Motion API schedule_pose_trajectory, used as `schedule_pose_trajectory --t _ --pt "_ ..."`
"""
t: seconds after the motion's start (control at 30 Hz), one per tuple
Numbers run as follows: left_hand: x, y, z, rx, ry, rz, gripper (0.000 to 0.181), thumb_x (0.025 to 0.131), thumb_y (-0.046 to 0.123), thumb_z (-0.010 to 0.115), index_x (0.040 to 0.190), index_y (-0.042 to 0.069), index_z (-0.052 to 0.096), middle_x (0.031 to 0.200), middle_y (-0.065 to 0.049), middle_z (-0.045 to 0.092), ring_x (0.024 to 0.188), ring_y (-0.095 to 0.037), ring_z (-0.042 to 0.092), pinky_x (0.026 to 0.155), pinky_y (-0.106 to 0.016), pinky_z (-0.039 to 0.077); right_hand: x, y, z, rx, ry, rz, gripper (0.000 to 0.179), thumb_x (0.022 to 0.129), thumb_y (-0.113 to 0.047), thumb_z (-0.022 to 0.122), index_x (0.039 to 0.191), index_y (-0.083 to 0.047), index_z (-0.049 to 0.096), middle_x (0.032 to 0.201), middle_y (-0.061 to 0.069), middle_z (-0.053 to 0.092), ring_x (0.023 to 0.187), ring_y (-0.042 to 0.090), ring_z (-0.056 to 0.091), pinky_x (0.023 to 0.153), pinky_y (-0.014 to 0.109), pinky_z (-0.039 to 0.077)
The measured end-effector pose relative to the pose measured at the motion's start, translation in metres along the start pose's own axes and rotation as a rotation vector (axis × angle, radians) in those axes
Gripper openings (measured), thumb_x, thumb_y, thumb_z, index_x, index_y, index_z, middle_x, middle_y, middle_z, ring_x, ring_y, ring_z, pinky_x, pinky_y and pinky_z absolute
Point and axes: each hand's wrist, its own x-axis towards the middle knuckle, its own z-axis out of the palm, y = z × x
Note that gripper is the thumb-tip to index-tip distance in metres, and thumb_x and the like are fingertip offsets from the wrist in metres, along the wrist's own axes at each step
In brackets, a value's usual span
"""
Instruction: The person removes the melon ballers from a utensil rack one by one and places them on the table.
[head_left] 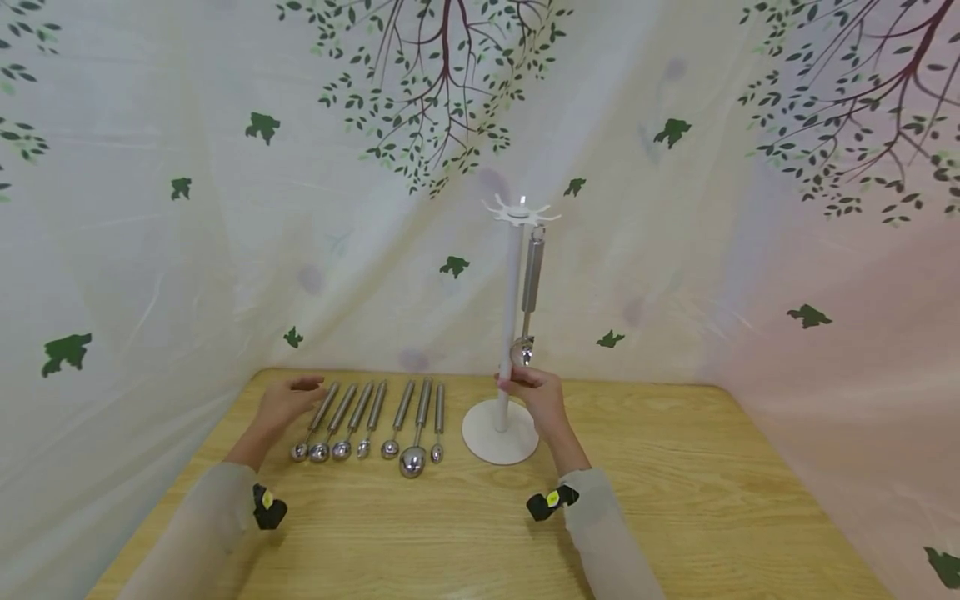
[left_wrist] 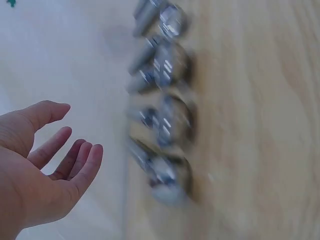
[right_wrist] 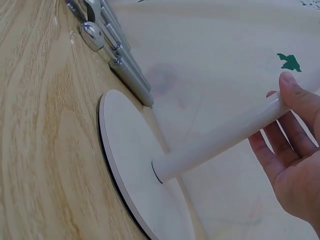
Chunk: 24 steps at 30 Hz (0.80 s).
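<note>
My right hand (head_left: pixel 542 402) grips the pole of a white stand (head_left: pixel 510 292), fingers and thumb round it, as the right wrist view also shows. From the stand's hooked top hangs a metal scoop (head_left: pixel 532 275), head down. To the left lie several metal scoops (head_left: pixel 360 408) in a row, round heads toward me and handles pointing away. My left hand (head_left: pixel 288 404) is by the leftmost scoop (head_left: pixel 300 451), its fingers loosely bent and holding nothing. In the left wrist view that hand (left_wrist: pixel 55 160) is apart from the blurred scoops (left_wrist: pixel 167 120).
The stand's round base (head_left: pixel 480 442) sits on a wooden table (head_left: pixel 675 500). Behind the table's back edge hangs a pale curtain (head_left: pixel 360 275) printed with branches and green leaves. A dark wrist camera (head_left: pixel 268 508) is strapped to my left sleeve.
</note>
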Motion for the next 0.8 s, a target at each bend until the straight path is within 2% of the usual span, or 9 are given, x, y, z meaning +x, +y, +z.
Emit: schedule_pose_trajectory --t 0.1,0.17,0.23,0.43,0.63,0.8 --pt "0.001 0.025 0.008 -0.019 0.019 0.05 0.052 0.101 0.026 0.064 0.142 -0.006 0.053 0.141 -0.028 0.056 0.123 -0.036 0.061 0.09 -0.021 0.056 0.0 0.0 0.002 0.0 0.011 -0.008 0.028 0.084 0.003 0.079 0.11 0.012 0.071 0.098 0.012 0.079 0.087 0.011 0.075 0.085 0.026 0.061" --pt "0.001 0.043 0.015 -0.04 0.014 0.095 0.052 0.101 0.026 0.064 0.143 -0.003 0.054 0.142 -0.026 0.057 0.124 -0.034 0.061 0.089 -0.017 0.054 0.0 0.001 0.004 0.0 0.02 -0.013 0.026 0.084 0.003 0.079 0.108 0.013 0.072 0.096 0.01 0.08 0.086 0.011 0.074 0.084 0.026 0.061" --pt "0.0 0.062 0.023 -0.075 -0.005 0.145 0.051 0.101 0.026 0.064 0.143 -0.001 0.054 0.142 -0.025 0.057 0.127 -0.035 0.06 0.094 -0.021 0.054 -0.001 0.001 0.005 -0.004 0.029 -0.016 0.025 0.084 0.003 0.079 0.105 0.013 0.072 0.094 0.008 0.08 0.085 0.011 0.074 0.083 0.025 0.061" --pt "-0.005 0.118 0.051 -0.211 -0.09 0.25 0.049 0.101 0.02 0.066 0.144 0.001 0.054 0.144 -0.022 0.057 0.131 -0.036 0.057 0.112 -0.045 0.048 -0.001 -0.001 0.007 -0.004 0.039 -0.004 0.026 0.084 0.0 0.081 0.105 0.012 0.072 0.092 0.005 0.08 0.083 0.012 0.075 0.082 0.025 0.062" --pt "-0.009 0.165 0.081 -0.31 -0.177 0.327 0.046 0.098 0.018 0.07 0.142 0.008 0.058 0.142 -0.016 0.061 0.13 -0.031 0.06 0.115 -0.049 0.045 -0.001 0.0 0.009 -0.012 0.053 0.017 0.027 0.083 -0.001 0.082 0.107 0.009 0.073 0.095 0.009 0.08 0.083 0.013 0.074 0.08 0.025 0.062" --pt "-0.012 0.196 0.101 -0.377 -0.248 0.393 0.045 0.097 0.014 0.07 0.141 0.01 0.059 0.141 -0.015 0.063 0.128 -0.029 0.062 0.114 -0.046 0.047 -0.001 0.002 0.008 -0.018 0.041 0.007 0.027 0.084 -0.001 0.081 0.106 0.012 0.071 0.089 -0.001 0.079 0.083 0.011 0.073 0.08 0.024 0.061"
